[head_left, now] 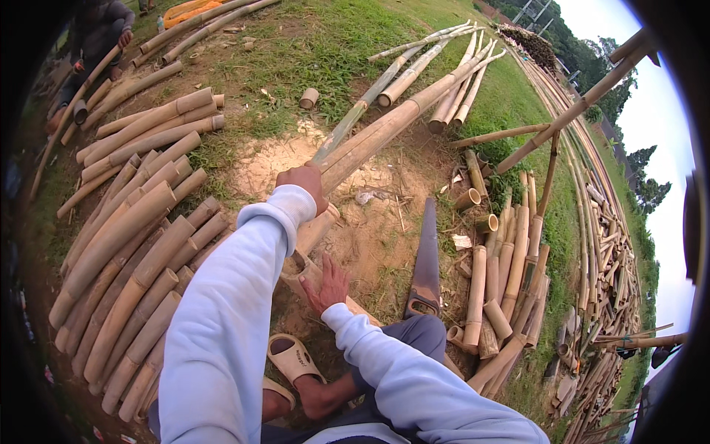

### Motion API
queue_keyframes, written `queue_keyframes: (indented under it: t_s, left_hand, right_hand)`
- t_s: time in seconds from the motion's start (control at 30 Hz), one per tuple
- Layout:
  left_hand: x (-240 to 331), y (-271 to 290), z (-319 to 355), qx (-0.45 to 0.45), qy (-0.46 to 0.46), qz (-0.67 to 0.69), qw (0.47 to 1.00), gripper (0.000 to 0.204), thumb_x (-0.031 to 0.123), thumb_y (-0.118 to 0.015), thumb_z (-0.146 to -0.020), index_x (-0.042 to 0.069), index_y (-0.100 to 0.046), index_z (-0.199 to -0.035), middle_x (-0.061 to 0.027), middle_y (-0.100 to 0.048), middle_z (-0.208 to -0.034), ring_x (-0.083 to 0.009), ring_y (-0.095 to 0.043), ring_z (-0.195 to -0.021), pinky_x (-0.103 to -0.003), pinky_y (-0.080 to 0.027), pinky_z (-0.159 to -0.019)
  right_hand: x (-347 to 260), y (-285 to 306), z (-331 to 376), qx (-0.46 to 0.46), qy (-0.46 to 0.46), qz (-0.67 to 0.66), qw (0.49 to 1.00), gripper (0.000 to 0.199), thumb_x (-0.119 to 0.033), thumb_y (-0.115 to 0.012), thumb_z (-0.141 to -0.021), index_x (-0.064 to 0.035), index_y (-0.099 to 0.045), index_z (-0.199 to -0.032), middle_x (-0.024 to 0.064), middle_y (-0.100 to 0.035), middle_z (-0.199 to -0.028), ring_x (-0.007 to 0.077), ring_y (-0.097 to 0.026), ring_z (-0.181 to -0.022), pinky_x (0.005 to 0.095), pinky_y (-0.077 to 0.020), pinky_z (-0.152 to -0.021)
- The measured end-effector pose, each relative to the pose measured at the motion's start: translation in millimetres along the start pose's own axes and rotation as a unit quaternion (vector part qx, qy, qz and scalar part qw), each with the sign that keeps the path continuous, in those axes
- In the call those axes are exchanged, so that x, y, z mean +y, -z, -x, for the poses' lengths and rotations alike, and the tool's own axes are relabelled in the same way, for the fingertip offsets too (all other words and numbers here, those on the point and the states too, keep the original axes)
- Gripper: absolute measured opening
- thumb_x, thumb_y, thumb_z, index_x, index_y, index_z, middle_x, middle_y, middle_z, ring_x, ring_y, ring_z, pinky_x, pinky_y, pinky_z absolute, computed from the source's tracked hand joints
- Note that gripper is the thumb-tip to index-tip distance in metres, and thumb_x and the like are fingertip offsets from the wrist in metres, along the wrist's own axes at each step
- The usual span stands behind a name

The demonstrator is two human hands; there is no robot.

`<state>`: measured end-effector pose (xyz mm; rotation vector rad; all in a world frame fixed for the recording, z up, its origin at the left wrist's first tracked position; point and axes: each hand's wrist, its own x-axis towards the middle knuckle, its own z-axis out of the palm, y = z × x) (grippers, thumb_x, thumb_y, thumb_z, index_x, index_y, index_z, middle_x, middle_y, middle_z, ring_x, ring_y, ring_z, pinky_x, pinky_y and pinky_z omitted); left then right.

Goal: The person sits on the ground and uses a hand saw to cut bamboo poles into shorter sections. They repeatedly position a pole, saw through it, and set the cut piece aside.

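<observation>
My left hand is closed around the near end of a long bamboo pole, which runs away to the upper right. Lower down, my right hand has its fingers spread, with the fingertips against the open end of a bamboo piece. Another bamboo length shows between my two hands, partly behind my left sleeve. To the right of my hands is a handsaw, its dark blade pointing away and its handle by my knee. Neither hand touches the saw.
Cut bamboo lengths are stacked at left, and more at right. Pale sawdust covers the ground ahead. Several long poles lie beyond. At upper left a person holds a pole. A bamboo frame stands at right.
</observation>
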<state>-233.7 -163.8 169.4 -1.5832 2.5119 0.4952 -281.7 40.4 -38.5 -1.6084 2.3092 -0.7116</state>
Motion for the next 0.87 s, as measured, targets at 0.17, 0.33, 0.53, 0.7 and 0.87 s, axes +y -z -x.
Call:
queue_keyframes:
  t_s: [0.17, 0.33, 0.53, 0.7, 0.87]
  left_hand:
    - [-27, 17, 72, 0.024, 0.008, -0.001, 1.0, 0.062, 0.031, -0.076, -0.078, -0.005, -0.054, -0.123, -0.0217, -0.073, -0.108, -0.0346, -0.07, -0.106, -0.041, -0.054, -0.097]
    - [-101, 2, 178, 0.105, -0.002, -0.026, 0.994, 0.054, 0.027, -0.079, -0.071, 0.001, -0.048, -0.107, -0.0265, -0.068, -0.091, -0.0458, -0.067, -0.09, -0.052, -0.054, -0.081]
    - [-220, -53, 352, 0.123, 0.052, -0.079, 0.988, 0.082, 0.02, -0.087, -0.062, -0.004, -0.047, -0.13, -0.0242, -0.062, -0.105, -0.0449, -0.062, -0.097, -0.051, -0.051, -0.082]
    - [-302, -93, 497, 0.142, 0.141, -0.144, 0.969, 0.085, 0.015, -0.086, -0.058, -0.004, -0.048, -0.13, -0.0233, -0.061, -0.108, -0.0444, -0.059, -0.1, -0.051, -0.049, -0.086]
    - [-349, -136, 570, 0.151, 0.201, -0.159, 0.955, 0.083, 0.012, -0.086, -0.059, 0.001, -0.049, -0.132, -0.0214, -0.061, -0.113, -0.0423, -0.059, -0.105, -0.048, -0.048, -0.092]
  right_hand:
    - [84, 129, 25, 0.016, -0.006, -0.104, 0.994, 0.059, -0.031, -0.075, -0.092, -0.0036, -0.056, -0.14, 0.0201, -0.063, -0.131, 0.0341, -0.061, -0.123, 0.0415, -0.0474, -0.105]
    - [252, 221, 29, 0.038, -0.191, -0.158, 0.968, 0.037, -0.027, -0.071, -0.094, -0.0002, -0.069, -0.119, 0.0132, -0.075, -0.095, 0.0194, -0.071, -0.087, 0.033, -0.0556, -0.079]
    - [353, 188, 65, -0.029, -0.192, -0.04, 0.98, 0.034, -0.032, -0.074, -0.09, -0.0056, -0.07, -0.112, 0.012, -0.075, -0.087, 0.0261, -0.073, -0.082, 0.0375, -0.0565, -0.076]
    - [339, 153, 72, -0.013, 0.001, 0.01, 1.0, 0.038, -0.041, -0.076, -0.088, -0.0107, -0.068, -0.11, 0.0149, -0.071, -0.084, 0.0353, -0.072, -0.087, 0.043, -0.056, -0.08]
    - [254, 75, 109, -0.053, 0.205, -0.035, 0.977, 0.032, -0.038, -0.072, -0.092, -0.0073, -0.068, -0.101, 0.0163, -0.068, -0.086, 0.0371, -0.067, -0.086, 0.0463, -0.0511, -0.075]
